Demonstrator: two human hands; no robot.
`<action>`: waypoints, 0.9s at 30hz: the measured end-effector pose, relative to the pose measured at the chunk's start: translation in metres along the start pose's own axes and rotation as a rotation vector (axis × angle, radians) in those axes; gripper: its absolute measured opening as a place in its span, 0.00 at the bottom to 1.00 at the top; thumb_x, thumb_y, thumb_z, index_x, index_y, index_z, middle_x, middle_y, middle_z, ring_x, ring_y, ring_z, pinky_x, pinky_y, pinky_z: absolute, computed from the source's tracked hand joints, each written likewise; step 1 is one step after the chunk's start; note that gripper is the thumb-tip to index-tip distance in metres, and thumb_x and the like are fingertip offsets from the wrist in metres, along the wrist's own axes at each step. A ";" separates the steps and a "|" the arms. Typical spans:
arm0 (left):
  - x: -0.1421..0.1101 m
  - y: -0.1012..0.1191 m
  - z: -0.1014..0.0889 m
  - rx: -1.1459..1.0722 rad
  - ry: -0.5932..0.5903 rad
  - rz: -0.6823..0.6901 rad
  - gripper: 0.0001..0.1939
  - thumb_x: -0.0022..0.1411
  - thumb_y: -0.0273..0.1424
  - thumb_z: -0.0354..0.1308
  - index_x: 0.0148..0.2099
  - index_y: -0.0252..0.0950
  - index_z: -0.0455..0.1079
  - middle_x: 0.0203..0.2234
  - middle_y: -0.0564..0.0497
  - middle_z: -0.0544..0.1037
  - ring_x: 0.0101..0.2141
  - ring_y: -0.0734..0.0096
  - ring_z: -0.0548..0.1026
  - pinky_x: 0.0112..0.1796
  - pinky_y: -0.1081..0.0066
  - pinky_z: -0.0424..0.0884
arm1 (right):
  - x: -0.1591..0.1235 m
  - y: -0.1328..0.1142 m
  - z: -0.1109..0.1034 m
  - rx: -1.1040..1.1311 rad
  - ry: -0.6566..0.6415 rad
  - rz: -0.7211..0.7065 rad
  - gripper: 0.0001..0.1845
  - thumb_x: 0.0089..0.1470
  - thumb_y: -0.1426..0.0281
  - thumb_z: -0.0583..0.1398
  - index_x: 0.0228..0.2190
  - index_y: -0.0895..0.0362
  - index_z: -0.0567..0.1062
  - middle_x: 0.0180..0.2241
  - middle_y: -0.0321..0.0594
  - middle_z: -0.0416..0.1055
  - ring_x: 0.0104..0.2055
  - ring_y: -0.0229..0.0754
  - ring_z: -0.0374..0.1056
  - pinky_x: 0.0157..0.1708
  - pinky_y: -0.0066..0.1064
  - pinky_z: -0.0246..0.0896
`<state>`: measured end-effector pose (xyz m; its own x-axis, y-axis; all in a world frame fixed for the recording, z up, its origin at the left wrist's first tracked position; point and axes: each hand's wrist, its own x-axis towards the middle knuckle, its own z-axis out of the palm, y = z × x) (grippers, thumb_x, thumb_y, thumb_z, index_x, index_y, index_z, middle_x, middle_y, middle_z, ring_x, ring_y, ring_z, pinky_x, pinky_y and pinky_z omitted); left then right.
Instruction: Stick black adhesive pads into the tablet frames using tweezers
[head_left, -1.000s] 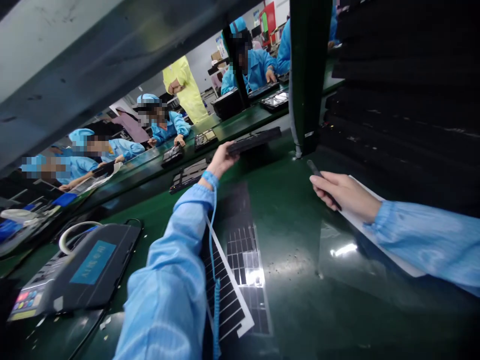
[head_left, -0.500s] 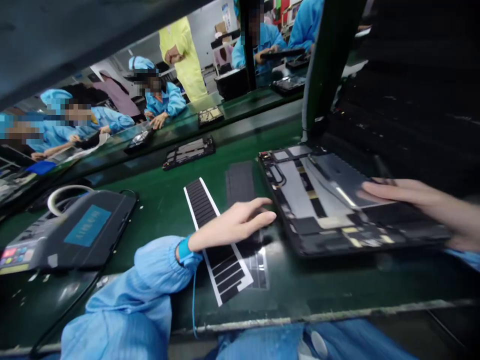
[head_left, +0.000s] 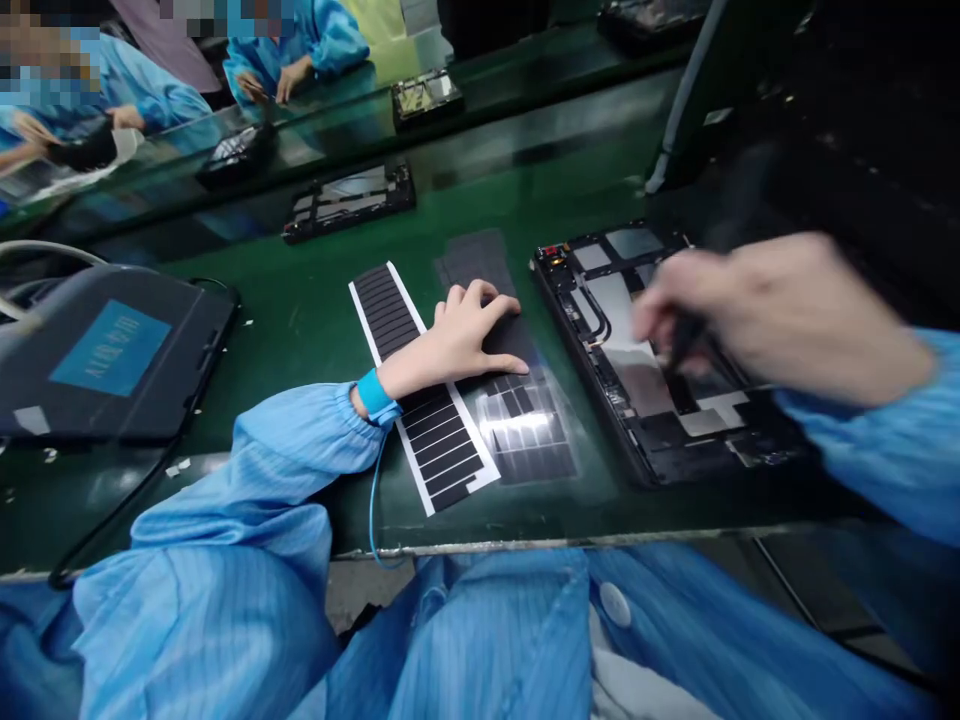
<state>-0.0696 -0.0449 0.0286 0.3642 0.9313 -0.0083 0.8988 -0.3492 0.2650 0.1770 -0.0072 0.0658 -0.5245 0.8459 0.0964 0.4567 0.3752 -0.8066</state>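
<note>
My left hand [head_left: 459,335] rests on two sheets of black strips, fingers curled down on the dark sheet [head_left: 501,365] beside the white-backed sheet [head_left: 420,390]. An opened device [head_left: 652,350] with bare inner parts lies on the green bench to the right. My right hand [head_left: 780,315] hovers over it, blurred by motion, pinching a thin dark tool [head_left: 686,335] whose tip points at the device's middle. Blue sleeves cover both arms, and a blue wrist strap [head_left: 371,392] with a coiled cord is on my left wrist.
A dark grey machine [head_left: 105,350] with a blue label sits at the left. On the belt [head_left: 480,150] behind lie another opened device [head_left: 349,200] and further units. Other workers in blue coats sit at the far side. A dark upright post [head_left: 694,90] stands back right.
The opened device was brought from the belt to the bench in front of me. My left hand let go and settled on the strip sheets. My right hand moved over the device with the tool.
</note>
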 end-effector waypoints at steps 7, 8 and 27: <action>-0.006 -0.018 -0.029 -0.112 -0.383 0.120 0.19 0.48 0.46 0.59 0.35 0.35 0.68 0.29 0.50 0.67 0.35 0.65 0.65 0.36 0.69 0.61 | 0.019 -0.025 0.066 0.134 -0.481 -0.266 0.09 0.50 0.66 0.59 0.30 0.60 0.71 0.27 0.37 0.72 0.29 0.35 0.69 0.29 0.26 0.63; -0.008 -0.021 -0.032 -0.115 -0.429 0.097 0.19 0.46 0.45 0.61 0.33 0.35 0.68 0.28 0.51 0.67 0.34 0.66 0.65 0.35 0.70 0.61 | 0.021 -0.027 0.071 0.136 -0.500 -0.284 0.08 0.50 0.67 0.60 0.30 0.60 0.71 0.27 0.37 0.72 0.29 0.35 0.69 0.28 0.25 0.63; -0.008 -0.009 -0.018 0.091 -0.486 -0.197 0.25 0.42 0.44 0.62 0.41 0.34 0.67 0.31 0.50 0.62 0.41 0.52 0.66 0.43 0.55 0.63 | -0.022 -0.036 0.105 0.095 -0.505 -0.488 0.06 0.51 0.71 0.60 0.26 0.61 0.68 0.27 0.38 0.69 0.30 0.34 0.65 0.29 0.26 0.60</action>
<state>-0.0847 -0.0472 0.0433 0.2384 0.8321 -0.5008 0.9711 -0.2005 0.1292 0.0968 -0.0793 0.0317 -0.9330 0.3015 0.1965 0.0319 0.6130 -0.7895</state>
